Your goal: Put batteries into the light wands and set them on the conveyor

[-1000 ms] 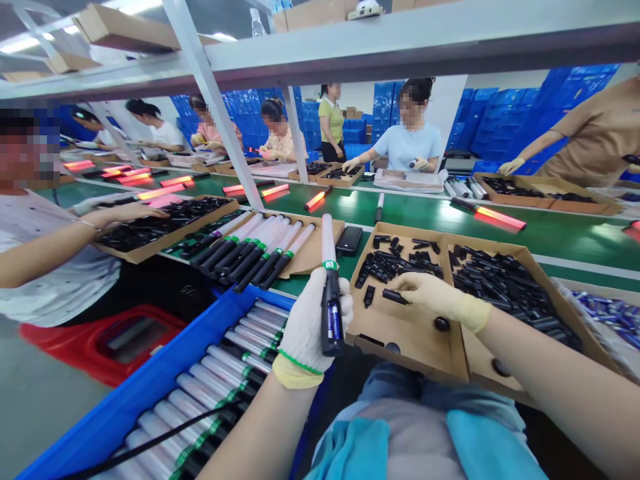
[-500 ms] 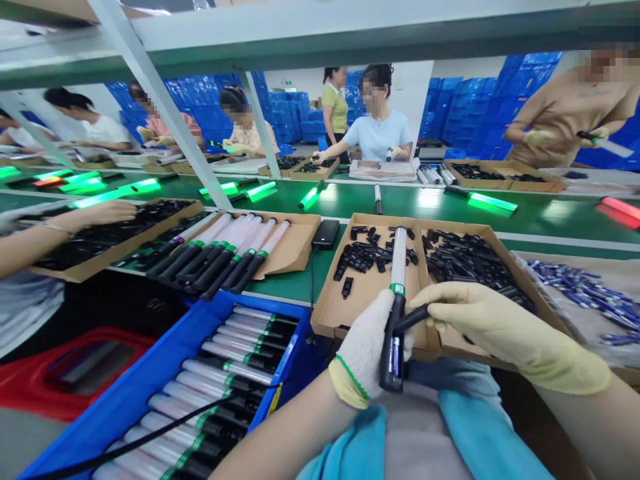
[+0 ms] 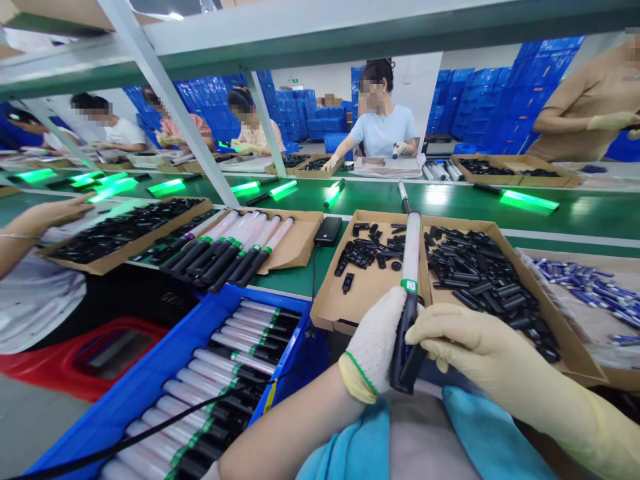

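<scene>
My left hand (image 3: pixel 377 340), in a white knit glove over a yellow one, is wrapped round the black handle of a light stick (image 3: pixel 411 250). The stick points away from me, with a clear tube and a green band. My right hand (image 3: pixel 465 337), in a pale yellow glove, pinches a black battery cover (image 3: pixel 413 363) against the handle's lower end. The cover lies along the handle, slightly askew. Beyond my hands are a carton of small black parts (image 3: pixel 333 310) and a carton of black covers (image 3: pixel 480 267).
Purple batteries (image 3: pixel 575 287) lie at the right. A blue bin (image 3: pixel 125 373) of light sticks is at lower left, with a black cable across it. More sticks (image 3: pixel 230 243) lie behind. Lit sticks rest on the green conveyor (image 3: pixel 370 193); a metal post (image 3: pixel 165 100) rises left. People work nearby.
The black cover has swung from sticking out sideways to lying along the handle, and the purple battery is now mostly hidden. My right hand has come lower. A neighbour's hand at left has moved left.
</scene>
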Demonstrator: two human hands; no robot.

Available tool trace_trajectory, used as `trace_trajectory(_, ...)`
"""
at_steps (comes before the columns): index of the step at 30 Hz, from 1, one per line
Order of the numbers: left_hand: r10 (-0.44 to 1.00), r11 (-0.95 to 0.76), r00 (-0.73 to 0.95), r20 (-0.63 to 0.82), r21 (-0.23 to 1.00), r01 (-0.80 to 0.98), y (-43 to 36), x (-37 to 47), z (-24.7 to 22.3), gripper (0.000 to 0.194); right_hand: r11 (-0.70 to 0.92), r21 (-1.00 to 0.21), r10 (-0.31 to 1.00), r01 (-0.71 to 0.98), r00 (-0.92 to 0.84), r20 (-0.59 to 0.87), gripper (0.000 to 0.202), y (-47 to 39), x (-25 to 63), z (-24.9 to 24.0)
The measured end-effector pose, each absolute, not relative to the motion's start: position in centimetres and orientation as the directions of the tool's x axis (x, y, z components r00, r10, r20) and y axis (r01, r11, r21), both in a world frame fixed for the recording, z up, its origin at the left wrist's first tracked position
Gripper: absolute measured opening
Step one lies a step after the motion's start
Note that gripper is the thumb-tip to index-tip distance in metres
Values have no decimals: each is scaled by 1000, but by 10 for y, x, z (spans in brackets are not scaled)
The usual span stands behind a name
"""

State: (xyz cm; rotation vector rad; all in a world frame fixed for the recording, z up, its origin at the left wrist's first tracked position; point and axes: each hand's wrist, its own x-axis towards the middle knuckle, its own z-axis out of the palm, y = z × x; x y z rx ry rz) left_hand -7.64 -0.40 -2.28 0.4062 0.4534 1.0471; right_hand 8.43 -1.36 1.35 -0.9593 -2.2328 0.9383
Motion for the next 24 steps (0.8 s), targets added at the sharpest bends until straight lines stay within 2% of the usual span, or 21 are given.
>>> trace_trajectory(3,918,388,349,-187,598,-702,-4,-76,-23,21,629,-644,738,436,-595,318,25,-18,81,9)
trace_trajectory(5,915,399,346,-209,609,-686,-3,-75,-23,22,664,-564,739,491,-548,393,30,-19,76,2)
trace_trajectory(8,899,432,371,-232,605,-668,-4,-70,-19,37,613,-487,787,623,-421,451,50,-18,73,-10)
trace_trajectory(10,900,425,385,-206,618,-662,-7,-67,-15,35,583,-456,794,672,-355,493,56,-16,76,-15)
trace_trajectory(12,904,394,405,-140,643,-656,-11,-66,-11,26,595,-444,767,670,-309,562,51,-17,84,-15)
trace_trajectory(15,894,401,430,-126,654,-642,-13,-66,-9,30,701,-369,644,611,-317,697,33,-23,97,-10)
trace_trajectory(16,891,420,426,-156,638,-645,-12,-66,-10,31,754,-309,589,580,-390,707,30,-26,99,-8)
trace_trajectory(18,880,465,412,-234,592,-658,-6,-64,-11,32,844,-203,501,496,-597,627,30,-31,98,-5)
trace_trajectory(20,869,492,417,-267,566,-662,3,-60,-12,36,880,-187,467,436,-726,506,30,-29,93,-5)
trace_trajectory(22,894,441,380,-238,611,-657,13,-57,-10,38,860,-222,507,459,-722,471,32,-16,91,-6)
trace_trajectory(24,951,298,271,-150,681,-669,23,-60,-6,42,825,-241,557,511,-664,499,36,9,100,-8)
